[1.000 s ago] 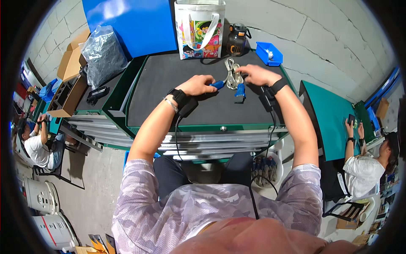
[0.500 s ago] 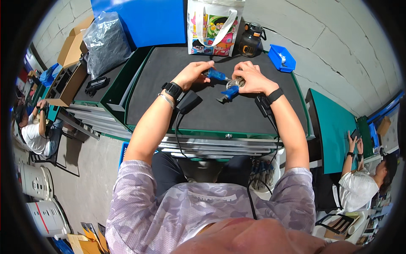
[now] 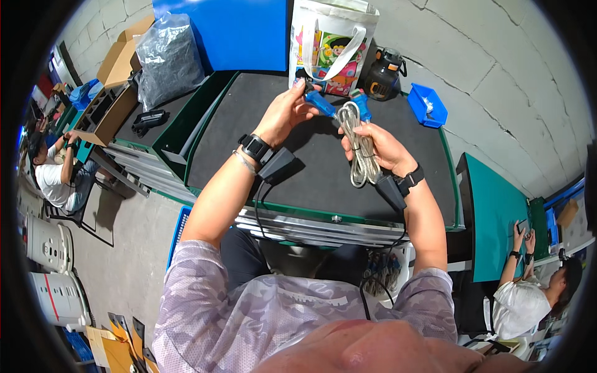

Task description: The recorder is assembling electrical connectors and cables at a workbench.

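A coiled grey cable (image 3: 356, 165), bound at its middle by a dark tie, hangs above the dark mat. My right hand (image 3: 392, 150) is closed round the coil, thumb across its front. Two blue plugs belong to it. One blue plug (image 3: 320, 104) slants toward my left hand (image 3: 283, 117), whose fingers pinch its outer end; a small dark piece shows at those fingertips. Beyond the coil, the other blue plug (image 3: 361, 107) points up and away, with nothing holding it. Each wrist wears a black strap with a dark box on it.
At the mat's (image 3: 249, 161) far edge stand a printed tote bag (image 3: 305, 37) and a dark bottle (image 3: 384, 78). A blue bin (image 3: 428, 105) sits at the far right. Leftward are a plastic-wrapped bundle (image 3: 168, 62) and an open carton (image 3: 115, 118). Two people work at the sides.
My right hand has turned over, bringing the coil into full view and swinging the free plug from the near side to the far side. My left hand stays at the other plug.
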Tool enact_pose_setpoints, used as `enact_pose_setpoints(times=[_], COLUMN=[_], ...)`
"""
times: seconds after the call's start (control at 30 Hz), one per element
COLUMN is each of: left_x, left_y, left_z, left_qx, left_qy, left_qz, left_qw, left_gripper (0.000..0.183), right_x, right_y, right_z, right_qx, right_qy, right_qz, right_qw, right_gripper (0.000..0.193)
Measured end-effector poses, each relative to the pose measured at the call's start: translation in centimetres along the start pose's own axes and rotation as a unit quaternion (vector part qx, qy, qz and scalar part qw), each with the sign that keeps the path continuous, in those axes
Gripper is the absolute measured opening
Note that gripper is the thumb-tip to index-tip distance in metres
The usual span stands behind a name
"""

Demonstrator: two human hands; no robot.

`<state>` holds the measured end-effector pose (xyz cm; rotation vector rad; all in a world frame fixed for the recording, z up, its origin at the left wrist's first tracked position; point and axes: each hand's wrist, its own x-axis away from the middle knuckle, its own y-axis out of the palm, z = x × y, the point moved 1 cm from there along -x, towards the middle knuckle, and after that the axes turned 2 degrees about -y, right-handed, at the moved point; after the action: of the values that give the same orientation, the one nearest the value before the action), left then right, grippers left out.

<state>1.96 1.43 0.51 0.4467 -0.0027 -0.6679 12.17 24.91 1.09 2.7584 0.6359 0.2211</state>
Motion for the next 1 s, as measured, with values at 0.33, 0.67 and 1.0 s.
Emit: enact_pose_setpoints(times=[0.33, 0.67, 1.0], left_x=[0.6, 1.7, 1.2], left_y=[1.1, 2.2, 1.0], left_z=[0.6, 1.4, 1.2], left_qx=[-0.002, -0.057, -0.013], left_qy=[0.01, 0.08, 0.061], left_qz=[-0.031, -0.068, -0.06], left_qw=[0.999, 0.993, 0.996], left_gripper=[0.052, 0.057, 0.055], right_x=[0.3, 0.8, 1.0], right_y=[2.4, 3.8, 3.3], right_z=[-0.5, -0.8, -0.6], right_qx=[0.114, 0.165, 0.102], right_qy=[-0.069, -0.079, -0.048], right_qz=[-0.016, -0.006, 0.01], right_qw=[0.991, 0.983, 0.994], right_gripper=[0.039, 0.036, 0.036])
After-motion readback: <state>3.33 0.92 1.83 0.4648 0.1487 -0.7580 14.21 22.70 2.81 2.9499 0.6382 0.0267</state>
